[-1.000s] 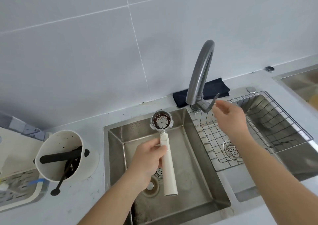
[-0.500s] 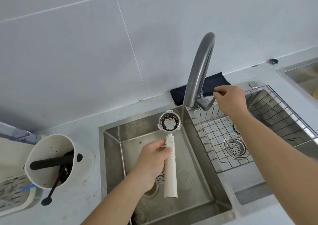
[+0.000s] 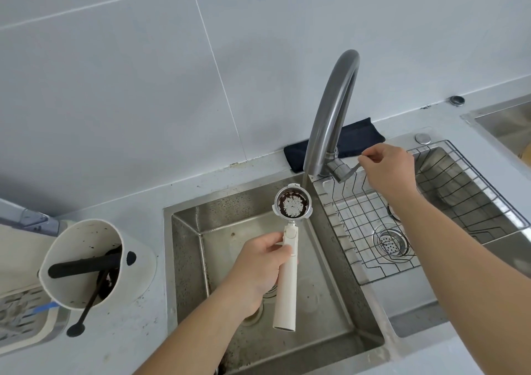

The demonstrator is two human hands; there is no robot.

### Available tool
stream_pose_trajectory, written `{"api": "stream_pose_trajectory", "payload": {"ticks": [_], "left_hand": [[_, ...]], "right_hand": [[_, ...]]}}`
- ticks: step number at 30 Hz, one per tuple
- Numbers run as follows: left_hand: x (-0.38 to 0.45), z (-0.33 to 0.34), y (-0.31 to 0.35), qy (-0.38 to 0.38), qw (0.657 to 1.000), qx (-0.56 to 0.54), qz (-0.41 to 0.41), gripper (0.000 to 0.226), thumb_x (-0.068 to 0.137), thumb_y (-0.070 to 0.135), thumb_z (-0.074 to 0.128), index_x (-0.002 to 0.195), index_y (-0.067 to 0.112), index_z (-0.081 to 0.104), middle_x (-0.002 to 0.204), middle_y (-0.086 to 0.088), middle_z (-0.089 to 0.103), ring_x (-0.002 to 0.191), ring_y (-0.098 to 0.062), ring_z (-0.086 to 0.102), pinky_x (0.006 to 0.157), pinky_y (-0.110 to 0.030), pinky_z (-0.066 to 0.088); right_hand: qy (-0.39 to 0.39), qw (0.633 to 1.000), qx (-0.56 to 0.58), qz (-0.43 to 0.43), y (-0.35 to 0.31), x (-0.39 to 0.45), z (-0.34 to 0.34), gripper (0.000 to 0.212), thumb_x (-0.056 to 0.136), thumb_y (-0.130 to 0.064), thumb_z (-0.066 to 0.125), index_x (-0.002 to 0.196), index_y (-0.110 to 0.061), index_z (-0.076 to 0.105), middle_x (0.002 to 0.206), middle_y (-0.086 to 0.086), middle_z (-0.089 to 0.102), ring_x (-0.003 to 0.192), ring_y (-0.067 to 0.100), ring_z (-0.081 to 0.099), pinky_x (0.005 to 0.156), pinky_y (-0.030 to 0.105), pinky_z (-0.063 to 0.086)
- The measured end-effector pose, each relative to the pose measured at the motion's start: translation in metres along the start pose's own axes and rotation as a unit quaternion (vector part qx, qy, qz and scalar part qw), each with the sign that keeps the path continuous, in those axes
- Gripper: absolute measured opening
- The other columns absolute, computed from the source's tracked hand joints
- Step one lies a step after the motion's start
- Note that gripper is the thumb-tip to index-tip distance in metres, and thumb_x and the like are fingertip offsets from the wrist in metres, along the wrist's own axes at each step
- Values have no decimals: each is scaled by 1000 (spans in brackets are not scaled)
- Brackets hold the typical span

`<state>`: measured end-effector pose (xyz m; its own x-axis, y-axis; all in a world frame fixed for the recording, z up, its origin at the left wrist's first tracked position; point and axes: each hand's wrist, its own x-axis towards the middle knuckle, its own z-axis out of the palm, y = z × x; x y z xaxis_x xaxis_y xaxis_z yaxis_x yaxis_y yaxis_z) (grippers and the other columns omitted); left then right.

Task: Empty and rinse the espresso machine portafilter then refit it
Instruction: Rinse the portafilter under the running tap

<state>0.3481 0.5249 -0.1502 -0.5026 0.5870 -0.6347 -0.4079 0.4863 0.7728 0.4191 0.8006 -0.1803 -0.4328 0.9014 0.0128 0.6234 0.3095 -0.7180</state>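
Count, head view:
- hands: 2, left hand [image 3: 260, 268], right hand [image 3: 388, 168]
- portafilter [image 3: 290, 248]: 1
- faucet [image 3: 330, 116]: 1
- sink basins: 3, left basin [image 3: 189, 259], middle basin [image 3: 448, 170], right basin [image 3: 505, 124] at the counter's right edge
- wire rack [image 3: 359, 222]: 1
- knock box [image 3: 138, 274]: 1
- dark cloth [image 3: 359, 136]: 1
- strainer [image 3: 390, 244]: 1

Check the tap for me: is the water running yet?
On. A thin stream falls from the faucet spout beside the portafilter basket, not into it. The right hand pinches the lever.
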Motion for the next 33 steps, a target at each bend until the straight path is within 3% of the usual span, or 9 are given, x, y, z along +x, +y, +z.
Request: {"api": "stream_pose_trajectory", "payload": {"ticks": [2,15,21,33], "left_hand": [[1,1,-1,2,1000,-5,1,26,93,4,55,103,20,72,88,-11,68,76,-21,61,71,-36,48],[6,2,-4,-4,1000,1,5,23,93,7,57,105,20,72,96,-12,70,81,-22,64,81,-44,54],[8,6,-4,-30,997,-60,-27,23,95,6,54,109,11,71,91,-13,68,83,-22,67,81,-42,54],[5,8,9,-43,983,-141,-106,16,94,8,57,101,-1,68,82,-17,68,68,-24,64,57,-32,53]], "right_hand": [[0,1000,-2,0,1,-2,-1,12,90,-18,63,94,-13,73,82,0,69,79,16,62,67,21,42],[3,1000,12,10,3,-3,-1,15,90,-22,65,96,-13,75,87,2,73,86,19,67,80,32,53],[-2,1000,14,16,3,-3,-2,15,90,-24,65,98,-14,74,90,2,73,88,19,67,82,35,55],[-4,1000,8,16,4,-2,-2,16,90,-23,65,99,-14,74,91,3,74,90,19,67,84,34,54]]}}
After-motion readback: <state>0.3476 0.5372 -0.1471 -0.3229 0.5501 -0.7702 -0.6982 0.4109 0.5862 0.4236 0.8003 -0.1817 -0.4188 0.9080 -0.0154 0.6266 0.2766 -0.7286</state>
